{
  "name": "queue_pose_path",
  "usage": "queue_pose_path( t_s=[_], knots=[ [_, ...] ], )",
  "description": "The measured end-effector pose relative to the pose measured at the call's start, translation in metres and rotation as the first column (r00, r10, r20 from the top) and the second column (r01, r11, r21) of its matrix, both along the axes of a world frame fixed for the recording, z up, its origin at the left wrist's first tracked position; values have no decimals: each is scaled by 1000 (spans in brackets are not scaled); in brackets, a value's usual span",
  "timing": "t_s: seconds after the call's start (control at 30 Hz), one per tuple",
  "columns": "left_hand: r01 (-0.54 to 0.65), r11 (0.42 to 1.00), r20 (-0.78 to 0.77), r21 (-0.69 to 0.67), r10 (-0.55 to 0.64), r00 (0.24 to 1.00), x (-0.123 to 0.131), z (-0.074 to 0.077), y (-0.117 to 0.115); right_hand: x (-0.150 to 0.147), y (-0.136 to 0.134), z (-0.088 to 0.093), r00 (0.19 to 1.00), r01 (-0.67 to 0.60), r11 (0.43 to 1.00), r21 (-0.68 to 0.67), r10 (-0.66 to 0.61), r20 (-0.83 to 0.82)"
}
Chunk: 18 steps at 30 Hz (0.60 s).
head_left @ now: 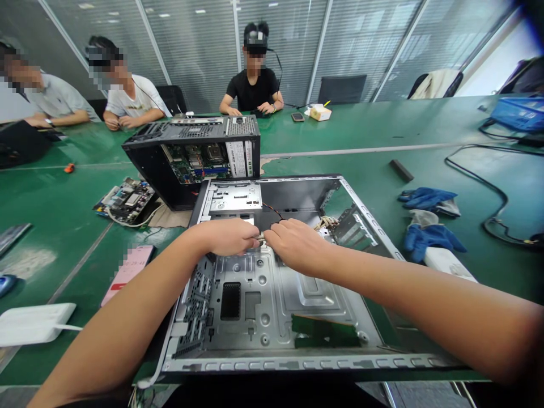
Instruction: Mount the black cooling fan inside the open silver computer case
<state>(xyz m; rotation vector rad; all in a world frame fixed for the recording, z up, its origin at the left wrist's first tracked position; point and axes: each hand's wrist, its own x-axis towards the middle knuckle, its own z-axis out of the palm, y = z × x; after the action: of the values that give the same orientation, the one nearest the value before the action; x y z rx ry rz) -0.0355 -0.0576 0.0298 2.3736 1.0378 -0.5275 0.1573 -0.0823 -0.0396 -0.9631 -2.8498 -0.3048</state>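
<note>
An open metal computer case (250, 362) lies on its side in front of me, its inner tray facing up. Over it, my left hand (233, 236) and my right hand (295, 245) meet near the middle. Both are closed, fingers pinched around a light-coloured cable (260, 238); the fingers hide most of it. Beside my right hand, a bundle of beige cables (327, 222) rests inside the case, and a thin dark wire runs out from near the silver drive bay (236, 196). Green memory sticks (325, 330) lie on the case floor near its front right.
Behind stands a black computer tower (148, 175) with its motherboard exposed. A loose circuit board (130, 198) and a pink phone (127, 272) lie left. Blue gloves (429, 201), a white adapter (448, 263) and a black cable (488, 187) lie right. Several people sit across the green table (340, 136).
</note>
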Motion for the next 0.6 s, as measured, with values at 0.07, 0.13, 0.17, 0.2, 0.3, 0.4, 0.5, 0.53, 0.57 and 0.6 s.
queue_pose_path(
  t_s=[0.07,0.13,0.17,0.2,0.3,0.4,0.5,0.53,0.57,0.6],
  knots=[
    [0,1000,8,-23,0,1000,-1,-1,0,-1,0,3,1000,10,997,-76,-9,10],
    [9,1000,13,-20,-9,1000,-1,-3,0,-1,-1,8,999,35,984,-174,-35,2],
    [18,1000,11,-6,-18,1000,-1,-3,0,-2,-1,11,998,56,971,-232,-60,-9],
    [30,999,7,15,-30,1000,-1,-4,0,-2,-1,14,996,82,953,-292,-92,-21],
    [69,994,-12,87,-68,998,-2,-6,1,-2,1,22,987,115,877,-466,-155,-47],
    [98,988,-26,119,-96,995,-2,-7,1,-1,5,25,970,63,769,-636,-197,-142],
    [107,986,-38,124,-103,994,-2,-8,1,0,7,26,930,-12,647,-762,-273,-246],
    [106,987,-39,124,-102,994,-2,-8,1,0,8,26,915,-26,609,-792,-305,-265],
    [103,987,-38,122,-99,994,-1,-8,1,0,8,26,900,-37,577,-816,-335,-278],
    [101,987,-37,121,-97,995,-1,-8,1,0,7,26,886,-48,549,-835,-362,-288]
  ],
)
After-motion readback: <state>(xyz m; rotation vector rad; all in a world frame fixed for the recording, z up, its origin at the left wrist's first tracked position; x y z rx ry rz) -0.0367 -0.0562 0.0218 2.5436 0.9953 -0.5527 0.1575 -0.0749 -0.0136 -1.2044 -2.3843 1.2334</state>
